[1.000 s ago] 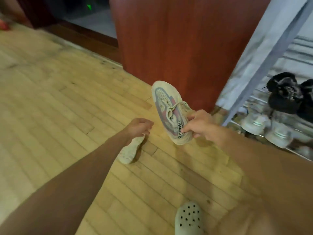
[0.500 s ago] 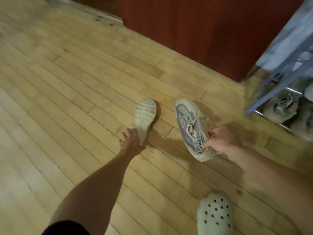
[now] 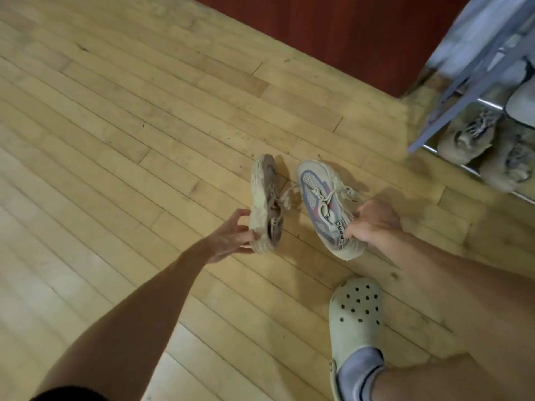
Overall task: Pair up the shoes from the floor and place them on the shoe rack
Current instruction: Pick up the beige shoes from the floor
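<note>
Two worn cream sneakers with pink and blue mesh are side by side just above the wooden floor. My left hand [image 3: 231, 235] grips the heel of the left sneaker [image 3: 265, 198], which is tipped on its side with its sole facing left. My right hand [image 3: 373, 224] holds the right sneaker [image 3: 321, 204] by its heel collar, top up, laces loose. The shoe rack [image 3: 463, 91], with a grey-blue metal frame, stands at the upper right with tan shoes [image 3: 469, 137] on its lowest shelf.
My foot in a pale green clog [image 3: 357, 322] and a grey sock stands on the floor at the lower right. A dark red wooden cabinet [image 3: 333, 33] runs along the top, next to the rack. Light wood planks spread out to the left.
My left hand has taken the second sneaker, which lay sole up on the floor, and turned it onto its side. The right hand has lowered its sneaker beside it. The view has tilted down.
</note>
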A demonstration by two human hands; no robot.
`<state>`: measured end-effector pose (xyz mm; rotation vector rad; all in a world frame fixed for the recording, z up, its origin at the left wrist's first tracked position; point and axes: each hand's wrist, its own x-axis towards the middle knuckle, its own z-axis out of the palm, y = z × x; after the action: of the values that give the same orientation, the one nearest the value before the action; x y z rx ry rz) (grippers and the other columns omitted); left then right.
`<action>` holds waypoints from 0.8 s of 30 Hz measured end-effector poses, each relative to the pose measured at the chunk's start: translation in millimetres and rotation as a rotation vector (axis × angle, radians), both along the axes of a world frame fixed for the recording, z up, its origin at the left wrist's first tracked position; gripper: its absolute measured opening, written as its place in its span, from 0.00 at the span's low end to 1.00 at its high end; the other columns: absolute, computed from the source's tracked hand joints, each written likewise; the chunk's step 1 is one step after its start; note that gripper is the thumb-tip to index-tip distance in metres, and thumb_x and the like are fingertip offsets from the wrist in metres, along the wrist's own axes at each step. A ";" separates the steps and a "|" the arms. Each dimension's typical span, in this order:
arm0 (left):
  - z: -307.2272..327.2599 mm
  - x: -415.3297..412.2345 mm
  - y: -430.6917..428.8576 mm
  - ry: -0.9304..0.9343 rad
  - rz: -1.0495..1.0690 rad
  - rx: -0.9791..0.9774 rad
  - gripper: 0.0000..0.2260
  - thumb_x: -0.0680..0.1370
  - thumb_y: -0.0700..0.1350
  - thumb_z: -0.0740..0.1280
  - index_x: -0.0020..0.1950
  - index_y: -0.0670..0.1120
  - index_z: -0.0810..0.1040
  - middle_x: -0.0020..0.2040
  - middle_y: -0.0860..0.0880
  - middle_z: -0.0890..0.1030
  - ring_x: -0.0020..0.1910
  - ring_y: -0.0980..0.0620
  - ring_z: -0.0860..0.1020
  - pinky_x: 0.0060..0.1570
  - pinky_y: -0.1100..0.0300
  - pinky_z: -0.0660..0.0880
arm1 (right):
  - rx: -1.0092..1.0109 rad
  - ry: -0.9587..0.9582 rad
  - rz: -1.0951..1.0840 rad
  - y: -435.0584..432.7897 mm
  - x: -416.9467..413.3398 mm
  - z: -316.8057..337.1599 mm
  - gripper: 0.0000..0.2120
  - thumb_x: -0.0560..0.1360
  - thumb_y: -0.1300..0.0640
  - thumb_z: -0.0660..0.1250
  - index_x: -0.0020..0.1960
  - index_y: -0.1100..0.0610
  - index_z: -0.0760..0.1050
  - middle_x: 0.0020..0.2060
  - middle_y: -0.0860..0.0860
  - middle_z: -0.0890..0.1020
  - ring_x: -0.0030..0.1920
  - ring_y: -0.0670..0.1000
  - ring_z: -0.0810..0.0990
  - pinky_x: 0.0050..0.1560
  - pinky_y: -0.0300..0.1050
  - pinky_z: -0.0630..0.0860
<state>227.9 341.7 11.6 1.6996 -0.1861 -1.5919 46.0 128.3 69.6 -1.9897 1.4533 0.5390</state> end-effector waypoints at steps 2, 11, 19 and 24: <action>-8.9 -17.0 16.7 0.051 0.067 0.031 0.22 0.77 0.35 0.66 0.67 0.50 0.64 0.58 0.39 0.79 0.55 0.39 0.80 0.57 0.46 0.77 | 0.006 0.004 0.017 11.1 -5.3 2.6 0.07 0.68 0.60 0.74 0.44 0.60 0.81 0.34 0.53 0.80 0.36 0.54 0.80 0.32 0.39 0.74; -32.7 -43.5 28.4 -0.147 0.313 0.268 0.26 0.73 0.49 0.71 0.67 0.41 0.70 0.59 0.43 0.78 0.57 0.44 0.77 0.52 0.51 0.77 | -0.032 0.003 0.116 17.7 -26.4 8.0 0.06 0.68 0.58 0.73 0.40 0.60 0.78 0.35 0.52 0.82 0.32 0.49 0.80 0.26 0.37 0.70; -24.4 -49.8 2.1 -0.261 0.362 0.504 0.17 0.64 0.39 0.79 0.48 0.36 0.78 0.49 0.40 0.82 0.47 0.44 0.82 0.40 0.54 0.82 | 0.019 0.106 0.235 17.4 -34.2 13.2 0.07 0.74 0.65 0.68 0.39 0.61 0.72 0.33 0.52 0.76 0.33 0.49 0.79 0.31 0.39 0.76; 15.0 -58.9 -3.1 -0.258 0.281 0.493 0.13 0.65 0.30 0.75 0.48 0.33 0.80 0.44 0.39 0.82 0.44 0.42 0.82 0.34 0.54 0.81 | 0.049 0.032 0.142 11.4 -47.6 48.1 0.08 0.73 0.67 0.69 0.52 0.63 0.75 0.34 0.53 0.75 0.29 0.47 0.74 0.25 0.37 0.69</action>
<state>168.9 338.6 26.6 2.1943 0.3346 -1.2695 -1.6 139.7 117.7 -2.0639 1.3114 0.6637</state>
